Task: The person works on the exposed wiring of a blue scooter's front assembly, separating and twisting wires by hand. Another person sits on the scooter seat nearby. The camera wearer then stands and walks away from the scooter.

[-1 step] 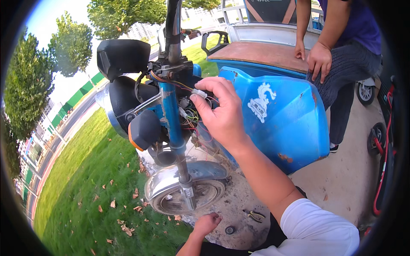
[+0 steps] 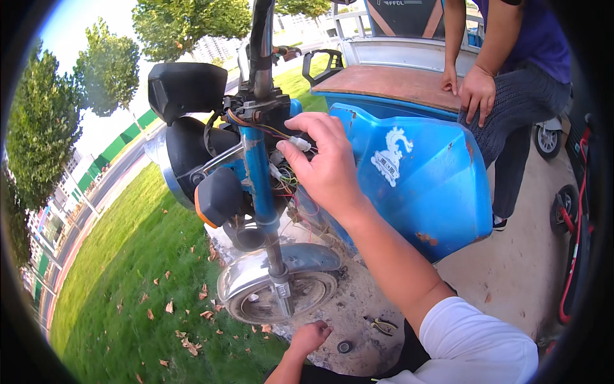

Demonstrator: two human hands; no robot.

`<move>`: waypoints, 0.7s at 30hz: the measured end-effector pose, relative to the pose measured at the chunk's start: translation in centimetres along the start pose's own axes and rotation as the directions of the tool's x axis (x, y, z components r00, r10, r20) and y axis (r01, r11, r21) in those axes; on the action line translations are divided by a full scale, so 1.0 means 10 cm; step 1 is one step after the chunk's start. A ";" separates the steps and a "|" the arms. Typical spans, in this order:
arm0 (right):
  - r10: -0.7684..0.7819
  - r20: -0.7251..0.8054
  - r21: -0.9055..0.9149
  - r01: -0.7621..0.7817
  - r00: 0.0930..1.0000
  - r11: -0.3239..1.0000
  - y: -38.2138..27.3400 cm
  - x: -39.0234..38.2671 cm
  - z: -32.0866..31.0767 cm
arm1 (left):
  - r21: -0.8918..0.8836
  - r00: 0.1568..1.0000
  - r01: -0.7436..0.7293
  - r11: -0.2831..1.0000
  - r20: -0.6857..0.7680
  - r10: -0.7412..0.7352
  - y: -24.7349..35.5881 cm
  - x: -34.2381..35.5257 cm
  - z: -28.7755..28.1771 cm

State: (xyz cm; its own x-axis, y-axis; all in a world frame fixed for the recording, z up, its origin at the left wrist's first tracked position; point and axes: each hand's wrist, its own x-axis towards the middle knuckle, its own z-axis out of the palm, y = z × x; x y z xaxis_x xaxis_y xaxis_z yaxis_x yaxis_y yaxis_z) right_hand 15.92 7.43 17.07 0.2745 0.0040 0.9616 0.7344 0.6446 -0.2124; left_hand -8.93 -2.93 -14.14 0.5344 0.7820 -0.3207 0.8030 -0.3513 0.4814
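White cloth covers the upper right arm, a short sleeve [image 2: 476, 336] lying closest. The left hand [image 2: 311, 336] hangs low with its fingers partly curled; I cannot tell whether they hold anything. Near it on the concrete [image 2: 524, 256] lie pliers [image 2: 377, 322] and a black ring [image 2: 345, 346]. Further up, the right hand [image 2: 329, 169] has shifted slightly leftward, and its thumb and index finger now stand wider apart around the white plug connector [image 2: 299, 143], just right of the blue fork tube [image 2: 258, 173]. The connector has hardly moved against the tube, so the pinch seems slackened; contact by hidden fingers I cannot tell. Tangled wires [image 2: 286, 176] hang below. Beyond the blue front panel [image 2: 441, 173], a co-worker's hand [image 2: 478, 93] rests at a raised knee beside a reddish-brown board [image 2: 384, 83].
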 end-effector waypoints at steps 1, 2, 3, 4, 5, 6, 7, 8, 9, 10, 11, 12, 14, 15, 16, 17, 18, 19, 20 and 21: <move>0.009 0.045 -0.002 -0.008 0.999 1.000 0.05 0.05 0.10 | 0.024 0.999 0.011 1.000 0.032 -0.012 -0.05 0.01 0.03; 0.028 0.097 -0.011 -0.027 0.995 1.000 0.08 0.09 0.18 | 0.036 1.000 -0.003 0.999 0.017 0.002 -0.09 0.02 0.06; 0.119 0.193 -0.055 -0.110 0.974 0.992 0.09 0.11 0.22 | 0.042 1.000 -0.007 0.999 0.021 0.006 -0.12 0.02 0.08; 0.094 0.178 0.035 -0.102 0.979 0.994 0.08 0.11 0.20 | 0.043 0.999 -0.004 0.999 0.043 0.003 -0.14 0.01 0.10; 0.137 0.211 0.087 -0.159 0.968 0.983 0.06 0.12 0.14 | 0.050 1.000 -0.012 0.999 0.025 0.010 -0.16 0.00 0.10; 0.243 0.280 0.091 -0.277 0.929 0.956 0.03 0.13 0.09 | 0.050 1.000 -0.019 0.999 0.022 0.018 -0.17 -0.02 0.10; 0.256 0.258 0.206 -0.312 0.932 0.928 -0.02 0.12 0.01 | 0.051 1.000 -0.010 0.999 0.026 0.009 -0.17 -0.01 0.11; 0.317 0.295 0.313 -0.405 0.901 0.859 -0.03 0.16 -0.07 | 0.039 0.999 -0.037 0.999 0.023 0.036 -0.17 0.00 0.11; 0.394 0.352 0.396 -0.517 0.849 0.759 -0.04 0.18 -0.17 | 0.031 0.999 -0.034 0.999 0.034 0.033 -0.18 -0.01 0.11; 0.418 0.409 0.504 -0.582 0.811 0.638 -0.05 0.20 -0.24 | 0.023 0.999 -0.023 0.999 0.046 0.022 -0.18 0.00 0.11; 0.402 0.424 0.559 -0.584 0.812 0.589 -0.03 0.25 -0.32 | 0.016 0.997 -0.003 1.000 0.077 0.002 -0.19 0.00 0.10; 0.448 0.440 0.579 -0.628 0.778 0.520 -0.01 0.30 -0.35 | 0.021 0.998 -0.031 0.999 0.061 0.029 -0.19 0.01 0.11; 0.489 0.444 0.649 -0.645 0.751 0.403 0.03 0.35 -0.37 | 0.034 0.996 -0.047 0.998 0.072 0.044 -0.21 0.02 0.11; 0.546 0.438 0.650 -0.671 0.714 0.357 0.06 0.37 -0.34 | 0.037 0.996 -0.068 0.997 0.061 0.066 -0.23 0.02 0.11; 0.544 0.418 0.688 -0.645 0.728 0.334 0.11 0.37 -0.31 | 0.042 0.995 -0.075 0.996 0.064 0.072 -0.24 0.03 0.10; 0.559 0.402 0.713 -0.631 0.726 0.307 0.15 0.37 -0.28 | 0.041 0.995 -0.078 0.996 0.071 0.075 -0.25 0.02 0.11; 0.638 0.373 0.703 -0.654 0.673 0.279 0.20 0.36 -0.26 | 0.048 0.995 -0.078 0.996 0.074 0.074 -0.26 0.02 0.11; 0.633 0.327 0.744 -0.604 0.701 0.285 0.24 0.33 -0.22 | 0.050 0.994 -0.072 0.996 0.081 0.068 -0.27 0.01 0.11; 0.630 0.302 0.731 -0.598 0.715 0.329 0.27 0.30 -0.20 | 0.052 0.994 -0.065 0.997 0.086 0.060 -0.28 0.00 0.10; 0.619 0.256 0.701 -0.584 0.742 0.409 0.30 0.28 -0.16 | 0.053 0.995 -0.042 0.998 0.092 0.038 -0.28 -0.02 0.10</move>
State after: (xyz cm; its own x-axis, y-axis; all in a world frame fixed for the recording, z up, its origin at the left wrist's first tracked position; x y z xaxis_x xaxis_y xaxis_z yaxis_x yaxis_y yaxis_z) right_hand 19.94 8.16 18.86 0.4996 0.5979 0.6269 -0.2948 0.7978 -0.5260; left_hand -11.05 -2.62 -16.22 0.5862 0.7176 -0.3762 0.7923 -0.4108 0.4511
